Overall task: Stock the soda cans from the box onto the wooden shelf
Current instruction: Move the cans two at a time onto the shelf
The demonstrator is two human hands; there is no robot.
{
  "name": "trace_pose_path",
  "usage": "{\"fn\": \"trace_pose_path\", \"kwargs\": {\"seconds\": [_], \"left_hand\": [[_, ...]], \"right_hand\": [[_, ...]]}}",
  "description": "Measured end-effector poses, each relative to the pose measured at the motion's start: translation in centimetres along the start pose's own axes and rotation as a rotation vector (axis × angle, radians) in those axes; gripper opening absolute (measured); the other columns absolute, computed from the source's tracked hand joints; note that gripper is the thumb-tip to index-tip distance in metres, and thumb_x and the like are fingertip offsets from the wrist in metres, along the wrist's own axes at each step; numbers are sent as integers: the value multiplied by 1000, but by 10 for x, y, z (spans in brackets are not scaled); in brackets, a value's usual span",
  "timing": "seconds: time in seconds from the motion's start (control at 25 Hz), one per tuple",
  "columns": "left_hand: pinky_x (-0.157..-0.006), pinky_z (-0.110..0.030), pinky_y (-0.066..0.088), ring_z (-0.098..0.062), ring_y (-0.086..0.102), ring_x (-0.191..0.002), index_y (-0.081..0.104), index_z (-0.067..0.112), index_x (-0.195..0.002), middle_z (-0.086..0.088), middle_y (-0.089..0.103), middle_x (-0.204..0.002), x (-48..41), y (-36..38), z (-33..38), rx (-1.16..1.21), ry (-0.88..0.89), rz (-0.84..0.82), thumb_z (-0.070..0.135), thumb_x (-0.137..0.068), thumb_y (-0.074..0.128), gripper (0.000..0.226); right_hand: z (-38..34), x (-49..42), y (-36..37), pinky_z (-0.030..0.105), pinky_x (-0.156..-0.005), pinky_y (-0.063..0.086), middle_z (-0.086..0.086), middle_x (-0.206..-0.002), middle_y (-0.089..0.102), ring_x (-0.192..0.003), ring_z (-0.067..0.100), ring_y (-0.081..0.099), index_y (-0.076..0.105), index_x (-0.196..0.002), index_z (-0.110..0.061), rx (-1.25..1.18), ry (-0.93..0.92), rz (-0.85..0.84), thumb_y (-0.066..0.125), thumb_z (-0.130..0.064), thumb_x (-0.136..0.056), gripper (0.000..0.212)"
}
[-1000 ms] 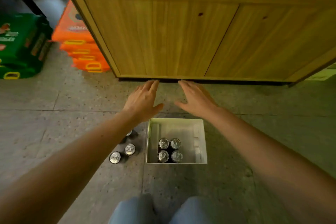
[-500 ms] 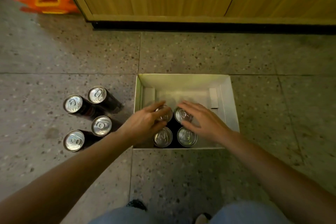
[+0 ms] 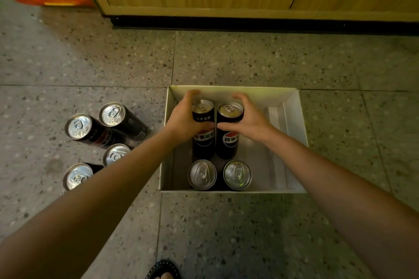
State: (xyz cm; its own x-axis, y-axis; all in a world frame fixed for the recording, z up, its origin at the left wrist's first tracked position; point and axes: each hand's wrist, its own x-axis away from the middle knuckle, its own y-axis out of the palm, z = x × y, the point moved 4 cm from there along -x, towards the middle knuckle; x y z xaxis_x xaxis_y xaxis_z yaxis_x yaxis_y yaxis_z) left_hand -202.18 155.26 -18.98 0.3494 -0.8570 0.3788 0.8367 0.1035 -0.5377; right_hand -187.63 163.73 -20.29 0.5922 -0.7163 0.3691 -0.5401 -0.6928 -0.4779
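With your left hand wrapped round one black soda can and your right hand round its neighbour, both raised within the white box, lift them straight up, clear of the two cans below.

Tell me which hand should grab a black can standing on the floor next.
Neither is free now. Once emptied, left: the left hand is nearer the black floor cans; the right hand is across the white cardboard box.
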Motion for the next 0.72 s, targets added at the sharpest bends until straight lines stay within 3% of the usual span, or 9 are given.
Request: {"fn": "trace_pose_path", "kwargs": {"seconds": [0.12,0.28,0.4,0.56,0.72], "left_hand": [[-97,-43,49,-22,59,-112,54,9,-122,-8,63,-120,-4,4,-5,149,-102,-106,19,-61,82,68],[-87,-30,48,-14,58,-99,53,10,-119,1,63,-103,20,-29,56,260,-86,-111,5,-63,79,62],[-77,-19,45,-5,57,-89,53,15,-109,11,59,-92,51,-92,148,285,-43,-127,2,-63,78,53],[-87,-29,48,-13,61,-94,57,12,-111,3,66,-98,103,-189,283,286,22,-135,3,-62,79,54],[-95,-39,48,-21,61,-105,58,12,-114,0,66,-104,163,-283,427,297,75,-117,7,-61,81,58]], "right_hand": [[4,-5,-7,30,-78,47,1,-99,66,-92,15,62,60,-105,-8,-81,32,-25,85,-25,-57,57],[-45,19,-46,36,-84,53,7,-101,70,-94,20,66,63,-102,-9,-136,32,13,86,-24,-56,54],[-135,57,-102,28,-80,51,0,-98,67,-92,15,64,61,-104,-11,-184,32,21,83,-22,-59,51],[-275,116,-190,17,-71,45,-6,-94,64,-85,6,60,60,-104,-15,-191,0,43,82,-22,-62,47],[-418,176,-292,18,-72,46,1,-101,66,-94,15,62,61,-108,-11,-153,-53,95,81,-26,-63,52]]}}
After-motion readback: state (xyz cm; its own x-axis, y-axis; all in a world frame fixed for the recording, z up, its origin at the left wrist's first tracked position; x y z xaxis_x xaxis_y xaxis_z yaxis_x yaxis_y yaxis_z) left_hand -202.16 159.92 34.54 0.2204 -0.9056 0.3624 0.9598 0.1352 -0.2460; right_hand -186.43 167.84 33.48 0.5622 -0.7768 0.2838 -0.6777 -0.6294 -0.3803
